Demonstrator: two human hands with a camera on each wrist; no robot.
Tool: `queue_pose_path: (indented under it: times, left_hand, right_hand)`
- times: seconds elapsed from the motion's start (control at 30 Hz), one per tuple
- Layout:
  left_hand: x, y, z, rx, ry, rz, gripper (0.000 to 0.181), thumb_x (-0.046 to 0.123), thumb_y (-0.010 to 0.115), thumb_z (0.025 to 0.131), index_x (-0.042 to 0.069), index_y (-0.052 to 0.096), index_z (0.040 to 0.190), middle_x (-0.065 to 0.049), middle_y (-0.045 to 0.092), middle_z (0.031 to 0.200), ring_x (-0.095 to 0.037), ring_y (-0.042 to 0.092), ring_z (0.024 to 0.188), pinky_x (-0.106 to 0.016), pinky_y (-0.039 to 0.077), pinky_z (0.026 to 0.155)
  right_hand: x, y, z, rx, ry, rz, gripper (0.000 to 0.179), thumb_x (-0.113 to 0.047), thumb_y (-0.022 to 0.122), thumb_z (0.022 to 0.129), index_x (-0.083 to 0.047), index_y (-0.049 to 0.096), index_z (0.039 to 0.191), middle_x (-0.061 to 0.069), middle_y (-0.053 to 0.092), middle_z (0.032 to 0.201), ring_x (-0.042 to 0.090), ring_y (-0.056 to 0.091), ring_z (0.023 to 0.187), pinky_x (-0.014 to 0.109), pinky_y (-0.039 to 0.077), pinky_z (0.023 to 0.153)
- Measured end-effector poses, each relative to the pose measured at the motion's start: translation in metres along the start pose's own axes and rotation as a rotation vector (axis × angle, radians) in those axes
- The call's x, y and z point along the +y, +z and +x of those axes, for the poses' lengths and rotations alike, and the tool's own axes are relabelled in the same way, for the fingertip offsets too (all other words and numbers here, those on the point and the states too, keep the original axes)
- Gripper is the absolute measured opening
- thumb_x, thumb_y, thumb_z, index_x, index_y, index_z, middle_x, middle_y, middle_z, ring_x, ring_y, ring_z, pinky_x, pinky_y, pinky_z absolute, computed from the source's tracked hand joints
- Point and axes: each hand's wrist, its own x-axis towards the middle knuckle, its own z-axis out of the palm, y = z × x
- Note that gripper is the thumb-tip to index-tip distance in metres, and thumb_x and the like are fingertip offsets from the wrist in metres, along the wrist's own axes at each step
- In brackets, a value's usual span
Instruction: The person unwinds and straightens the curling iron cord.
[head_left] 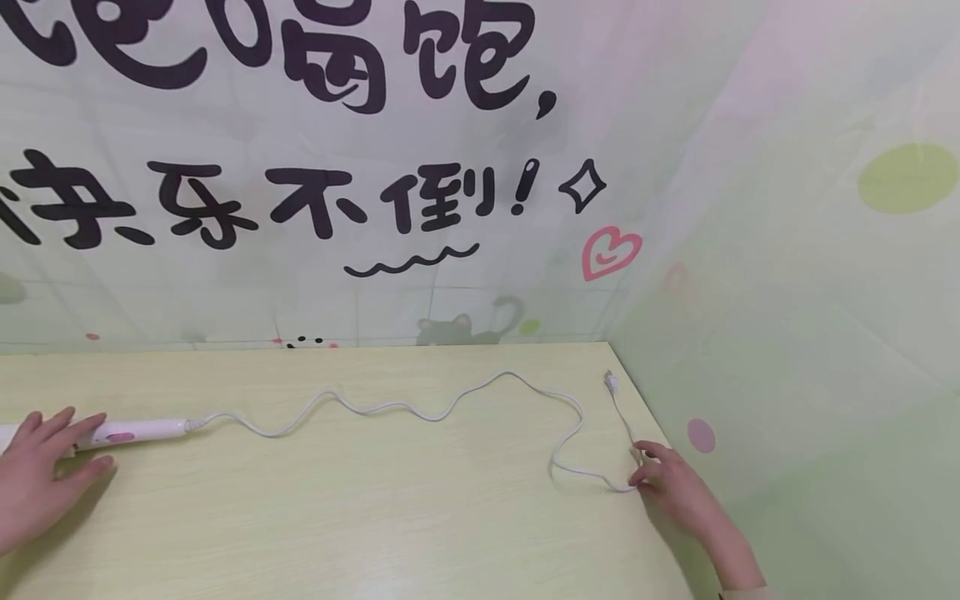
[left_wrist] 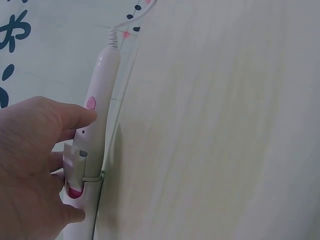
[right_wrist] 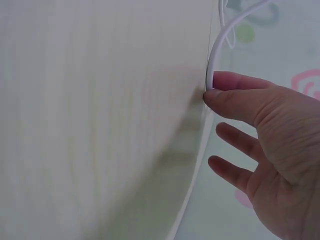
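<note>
At the left of the head view lies a white curling iron (head_left: 153,430) with a pink switch. My left hand (head_left: 45,475) reaches over it with fingers extended and spread, the thumb on the near side. In the left wrist view, a fingertip overlaps the iron's handle (left_wrist: 102,75) close to the switch, and other fingers sit beside a small white lever (left_wrist: 74,167). My right hand (head_left: 675,487) pinches the iron's white power cord (head_left: 397,406) between thumb and index finger by the table's right edge. The plug (head_left: 611,382) lies beyond that hand.
The pale wooden table (head_left: 375,517) meets a printed wall covering (head_left: 315,300) along its back edge. Another covered wall (head_left: 810,333) rises along the right side. The cord runs in waves across the table's far part.
</note>
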Motion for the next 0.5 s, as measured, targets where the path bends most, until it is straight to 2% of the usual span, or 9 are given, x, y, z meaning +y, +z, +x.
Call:
queue_pose_path:
  times: [0.17,0.33,0.5]
  left_hand:
    - [-0.004,0.003,0.0,0.011,0.007,-0.003,0.068,0.018,0.069,0.098,-0.01,0.034,0.15,-0.045,0.012,0.155,-0.064,-0.009,0.143,-0.077,-0.015,0.111]
    - [-0.002,0.003,0.0,0.013,0.0,0.0,0.069,0.018,0.068,0.098,-0.009,0.033,0.15,-0.044,0.011,0.155,-0.063,-0.01,0.144,-0.076,-0.015,0.112]
    - [0.003,0.001,0.0,0.018,0.007,-0.014,0.067,0.016,0.067,0.098,-0.011,0.033,0.149,-0.045,0.012,0.154,-0.063,-0.009,0.144,-0.075,-0.016,0.113]
  right_hand:
    - [0.011,0.002,0.003,0.053,0.024,0.032,0.029,0.008,0.088,0.069,-0.018,0.078,0.076,0.02,0.067,0.117,0.035,0.068,0.094,0.051,0.062,0.078]
    - [0.022,0.006,0.004,0.036,0.07,0.091,0.025,0.009,0.085,0.073,-0.014,0.078,0.079,0.021,0.07,0.108,0.043,0.069,0.096,0.057,0.06,0.082]
    - [0.026,0.005,0.008,0.027,0.152,0.081,0.018,0.009,0.081,0.077,-0.007,0.078,0.084,0.015,0.071,0.095,0.036,0.069,0.088,0.051,0.061,0.077]
